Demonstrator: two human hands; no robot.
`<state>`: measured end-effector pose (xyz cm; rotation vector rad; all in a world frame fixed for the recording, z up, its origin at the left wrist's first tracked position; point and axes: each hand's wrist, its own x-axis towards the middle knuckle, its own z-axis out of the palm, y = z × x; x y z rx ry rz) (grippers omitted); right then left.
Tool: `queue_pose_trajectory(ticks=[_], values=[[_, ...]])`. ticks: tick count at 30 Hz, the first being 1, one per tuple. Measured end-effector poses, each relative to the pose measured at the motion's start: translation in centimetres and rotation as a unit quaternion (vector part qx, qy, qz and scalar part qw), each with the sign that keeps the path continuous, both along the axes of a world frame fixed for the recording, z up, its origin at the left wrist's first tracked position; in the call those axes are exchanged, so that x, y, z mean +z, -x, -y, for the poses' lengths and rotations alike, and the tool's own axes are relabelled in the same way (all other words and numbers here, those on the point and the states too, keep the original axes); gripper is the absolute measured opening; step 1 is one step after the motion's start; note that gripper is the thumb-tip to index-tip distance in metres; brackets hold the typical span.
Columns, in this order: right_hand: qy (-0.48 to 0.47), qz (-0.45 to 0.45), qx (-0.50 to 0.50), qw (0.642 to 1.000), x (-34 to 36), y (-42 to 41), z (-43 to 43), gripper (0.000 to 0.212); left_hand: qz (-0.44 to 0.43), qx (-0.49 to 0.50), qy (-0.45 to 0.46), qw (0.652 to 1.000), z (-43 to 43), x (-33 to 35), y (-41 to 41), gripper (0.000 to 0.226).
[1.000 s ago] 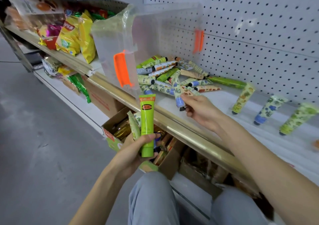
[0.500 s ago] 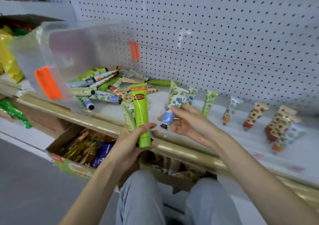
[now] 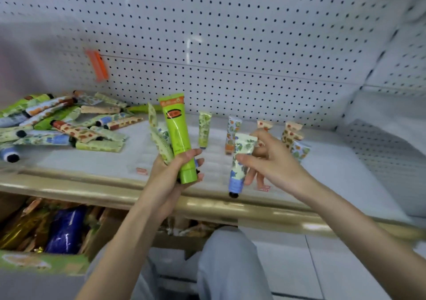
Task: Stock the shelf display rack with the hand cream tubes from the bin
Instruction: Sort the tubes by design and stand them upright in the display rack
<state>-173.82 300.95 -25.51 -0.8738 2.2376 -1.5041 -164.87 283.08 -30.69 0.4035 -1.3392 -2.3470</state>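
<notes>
My left hand (image 3: 171,173) grips a bright green hand cream tube (image 3: 178,136) upright, cap down, with a few patterned tubes (image 3: 161,143) bunched behind it. My right hand (image 3: 269,163) pinches a floral tube with a blue base (image 3: 239,163), cap down, just above the shelf's front. A clear bin with orange clips (image 3: 98,65) lies tipped on its side at the left, and several tubes (image 3: 69,124) spill from it across the white shelf (image 3: 334,173). Several tubes (image 3: 231,133) stand in a row further back to the right.
White pegboard (image 3: 230,34) backs the shelf, and a gold rail (image 3: 103,184) runs along its front edge. An open carton of snack packs (image 3: 57,233) sits below at the left. My knees (image 3: 228,265) are under the rail.
The view has swung right, away from the bin. My right hand has carried the floral tube rightward toward the standing row. My left hand still holds the green tube.
</notes>
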Motion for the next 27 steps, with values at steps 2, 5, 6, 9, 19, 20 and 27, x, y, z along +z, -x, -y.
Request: queue_pose_trajectory(ticks=[2,5,6,9,19,20,27], values=[[-0.006,-0.019,-0.031,0.999,0.8,0.7,-1.7,0.011,-0.014,-0.003,0.004,1.0,-0.6,0.3,1.0,0.022],[-0.02,-0.072,-0.061,0.995,2.3,1.7,-3.2,0.014,-0.025,0.005,0.009,1.0,-0.8,0.2,1.2,0.007],[-0.025,-0.09,-0.065,0.994,2.9,1.9,-3.3,0.015,-0.024,0.007,0.02,1.0,-0.7,0.0,1.0,0.007],[-0.025,-0.119,-0.068,0.99,4.4,2.4,-2.4,0.016,-0.012,0.016,0.047,0.999,0.7,-0.1,-0.3,0.017],[-0.045,-0.097,-0.044,0.993,3.9,2.4,9.1,0.013,0.018,0.057,0.075,0.995,9.8,-0.8,-4.1,0.078],[-0.054,-0.114,-0.05,0.991,4.0,2.7,10.1,0.012,0.016,0.057,0.072,0.996,10.6,-1.0,-4.0,0.081],[-0.169,-0.245,-0.105,0.949,6.5,4.8,13.4,0.012,-0.005,0.036,0.068,0.997,14.2,-1.2,-3.1,0.081]])
